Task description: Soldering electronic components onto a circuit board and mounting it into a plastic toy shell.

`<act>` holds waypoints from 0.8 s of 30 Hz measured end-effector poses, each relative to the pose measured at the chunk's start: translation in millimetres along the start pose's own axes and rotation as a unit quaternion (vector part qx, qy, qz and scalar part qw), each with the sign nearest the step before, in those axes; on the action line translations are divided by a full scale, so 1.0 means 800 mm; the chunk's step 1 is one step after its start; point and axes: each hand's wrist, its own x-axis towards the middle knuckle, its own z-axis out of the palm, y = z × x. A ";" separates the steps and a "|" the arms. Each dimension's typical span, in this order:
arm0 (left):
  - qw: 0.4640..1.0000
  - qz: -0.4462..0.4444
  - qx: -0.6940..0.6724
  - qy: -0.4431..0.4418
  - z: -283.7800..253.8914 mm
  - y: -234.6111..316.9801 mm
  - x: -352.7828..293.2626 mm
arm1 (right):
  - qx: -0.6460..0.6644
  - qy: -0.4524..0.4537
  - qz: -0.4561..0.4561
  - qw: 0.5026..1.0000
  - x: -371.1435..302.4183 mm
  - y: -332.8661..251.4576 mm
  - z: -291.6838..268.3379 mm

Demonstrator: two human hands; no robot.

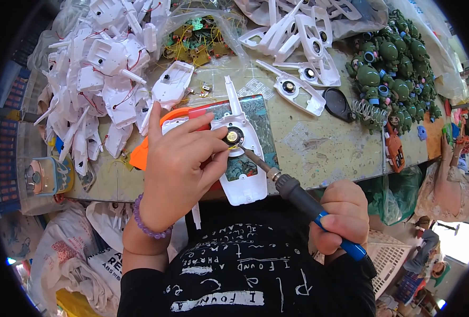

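Note:
My right hand (345,216) is wrapped round the dark and blue handle of a soldering iron (298,193). Its metal tip reaches the lower rim of a small round speaker (233,136). That speaker sits in a white plastic shell (245,185) with a narrow stem at its far end. Over the shell's left side lies my left hand (184,153), thumb and index finger pinched at the speaker's edge on what looks like a thin yellow wire (233,148). Its other fingers stretch to the left. Beneath the shell are a dark patterned pad (266,132) and something orange (139,154).
White shells with red wires (113,58) are heaped at the far left, beside circuit boards with yellow wires (197,42). More speaker shells (298,90) lie at the far right. Green figures (393,68), a wire coil stand (369,111) and an orange multimeter (396,150) stand on the right.

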 end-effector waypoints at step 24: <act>0.999 -0.002 -0.044 0.008 -0.006 -0.001 -0.006 | -0.047 0.111 0.046 0.992 -0.023 0.007 -0.016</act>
